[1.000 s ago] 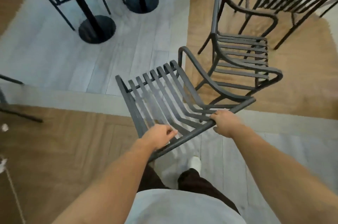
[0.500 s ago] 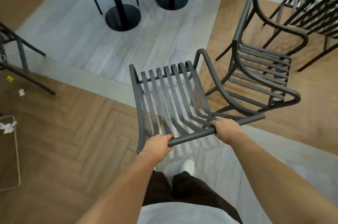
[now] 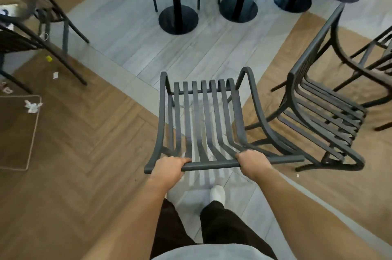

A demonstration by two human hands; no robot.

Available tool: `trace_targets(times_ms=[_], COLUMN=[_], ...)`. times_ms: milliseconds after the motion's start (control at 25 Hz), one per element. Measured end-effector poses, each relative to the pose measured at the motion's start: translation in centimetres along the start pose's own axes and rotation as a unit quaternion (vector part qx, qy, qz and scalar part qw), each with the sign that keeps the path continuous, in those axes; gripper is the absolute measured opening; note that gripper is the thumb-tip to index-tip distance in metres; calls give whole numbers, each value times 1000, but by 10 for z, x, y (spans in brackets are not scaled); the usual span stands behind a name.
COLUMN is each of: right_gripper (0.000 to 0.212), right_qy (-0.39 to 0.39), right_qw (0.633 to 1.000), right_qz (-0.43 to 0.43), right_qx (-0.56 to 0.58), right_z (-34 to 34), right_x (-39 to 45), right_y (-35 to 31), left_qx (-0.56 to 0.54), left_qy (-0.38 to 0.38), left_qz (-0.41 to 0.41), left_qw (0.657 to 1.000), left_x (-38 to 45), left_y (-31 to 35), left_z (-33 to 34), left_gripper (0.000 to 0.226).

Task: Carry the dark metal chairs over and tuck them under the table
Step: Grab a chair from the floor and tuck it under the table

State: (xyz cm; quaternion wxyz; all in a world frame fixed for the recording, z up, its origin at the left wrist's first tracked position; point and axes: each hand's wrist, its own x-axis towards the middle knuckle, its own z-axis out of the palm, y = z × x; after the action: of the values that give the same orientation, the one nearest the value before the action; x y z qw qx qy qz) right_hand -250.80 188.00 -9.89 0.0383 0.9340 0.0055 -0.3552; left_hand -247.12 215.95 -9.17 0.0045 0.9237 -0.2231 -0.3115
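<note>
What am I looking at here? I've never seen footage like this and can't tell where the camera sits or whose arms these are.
There is no machine. A person wears a wide-angle camera on the head, looking forward and down, so the arms at the bottom are their own. The wide lens bends straight lines near the edges.

The left hand and right hand each close a grip on the top rail of a dark metal chair, seen from behind and above, its slatted seat pointing away. One white shoe shows below it.

Another chair of the same kind stands to the right. Ahead are the black round bases of table posts, with chairs already behind them. Small bits of litter lie on the wood floor at left.
</note>
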Motion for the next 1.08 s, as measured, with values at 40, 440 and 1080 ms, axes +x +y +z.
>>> trace_targets(times_ms=[40, 440, 1080], right_gripper=[25, 25, 30], right_qy=[8, 8, 19], right_qw=[1000, 997, 996], right_qz=[-7, -55, -68], right_qx=[-6, -51, -61], right_z=[-5, -49, -212], right_x=[4, 52, 233], right_y=[4, 39, 17], left_qx=[-6, -26, -61], left_qy=[1, 10, 16], left_qz=[-9, -36, -58], left_qw=[1000, 999, 996], left_x=[2, 35, 192], left_y=[3, 14, -110], left_z=[-2, -29, -166], left_gripper=[42, 48, 45])
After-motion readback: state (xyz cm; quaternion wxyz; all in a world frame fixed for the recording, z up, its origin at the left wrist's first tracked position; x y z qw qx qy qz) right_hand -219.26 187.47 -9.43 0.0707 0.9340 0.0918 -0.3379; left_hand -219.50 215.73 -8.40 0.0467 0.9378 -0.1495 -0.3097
